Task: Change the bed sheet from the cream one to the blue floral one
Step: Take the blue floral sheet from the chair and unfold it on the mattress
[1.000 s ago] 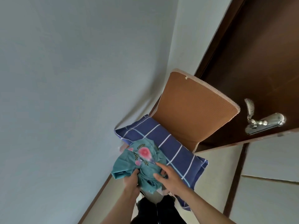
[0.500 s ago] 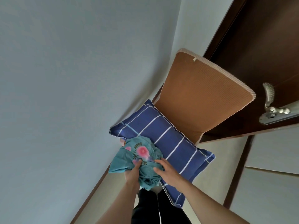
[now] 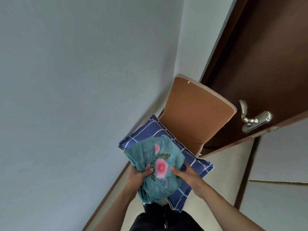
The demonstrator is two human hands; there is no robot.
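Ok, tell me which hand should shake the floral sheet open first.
Probably the left hand: its thumb and fingers are bunched into the floral sheet. The right hand only holds its side, over the blue checked pillow, and could steady it.

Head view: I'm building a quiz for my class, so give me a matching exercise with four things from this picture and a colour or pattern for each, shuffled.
Things:
1. bundled sheet
2. pillow
3. mat
4. door handle

Colours or patterns:
A. silver metal
B. teal with pink flowers
C. plain orange-brown
D. dark blue with pale grid lines

Pairs: 1-B, 2-D, 3-C, 4-A. Both hands, the left hand and the right hand, hold the bundled sheet over the pillow.
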